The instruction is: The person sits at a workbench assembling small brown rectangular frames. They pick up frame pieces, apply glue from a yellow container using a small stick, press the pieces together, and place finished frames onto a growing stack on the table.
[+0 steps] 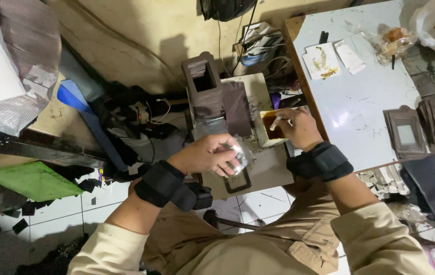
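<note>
My left hand (207, 153) grips a small clear plastic piece (239, 154) above a low work stand (258, 168), fingers curled around it. My right hand (297, 127) holds a thin white stick (275, 122) whose tip dips into a small white tub of brown glue (269, 130) on the stand. Both wrists wear black bands. A dark brown frame-shaped box (204, 81) stands upright just behind my left hand.
A pale blue table (360, 91) lies to the right with paper scraps, a plastic bag (393, 39) and stacked brown frames (405, 133). Cables and dark clutter (141, 122) sit at left, with a green board (31, 179) on the tiled floor.
</note>
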